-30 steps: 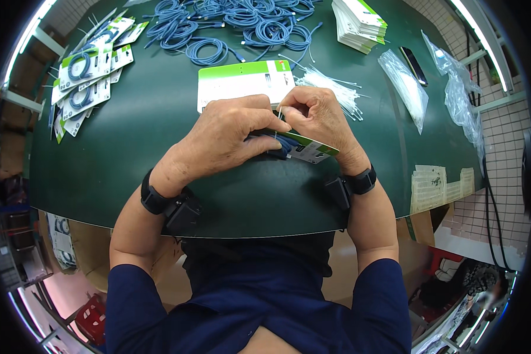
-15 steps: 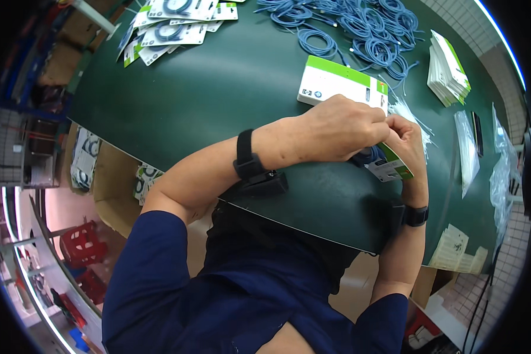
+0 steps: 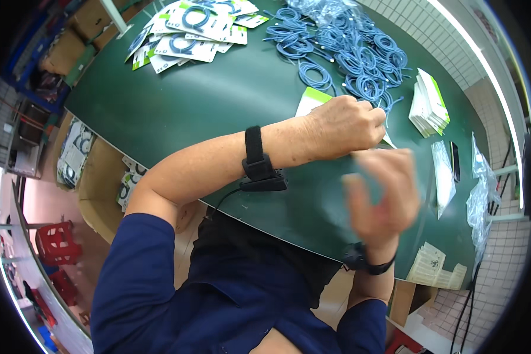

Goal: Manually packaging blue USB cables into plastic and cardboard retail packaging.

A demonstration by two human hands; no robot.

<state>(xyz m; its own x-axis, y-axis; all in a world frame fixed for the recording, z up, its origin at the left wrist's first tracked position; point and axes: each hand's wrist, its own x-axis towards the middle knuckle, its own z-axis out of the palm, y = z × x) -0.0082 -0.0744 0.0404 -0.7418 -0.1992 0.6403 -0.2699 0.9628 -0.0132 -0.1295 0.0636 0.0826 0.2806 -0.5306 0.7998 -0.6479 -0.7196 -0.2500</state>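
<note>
My left hand (image 3: 349,127) is closed in a fist over the table, its back turned up. What its fingers hold is hidden. Beneath it, a white and green card (image 3: 312,101) shows in part, and a small white edge pokes out by the knuckles. Nearer to me, my right hand (image 3: 386,192) is smeared by motion, with thumb and fingers apart and nothing visible between them. Beyond the hands lie several coiled blue cables (image 3: 366,65), one loose coil (image 3: 315,75) close to the card.
Carded cables (image 3: 189,35) are heaped at the far left of the green table (image 3: 218,100). To the right are a stack of white-green cards (image 3: 429,106), a clear bag (image 3: 442,177), a dark slim object (image 3: 455,160) and crumpled plastic (image 3: 481,200). A cardboard box (image 3: 100,197) stands off the left edge.
My right hand has come away from the left, toward me, and its fingers have spread. The card with a dark cable between my hands is no longer visible. The view has shifted slightly.
</note>
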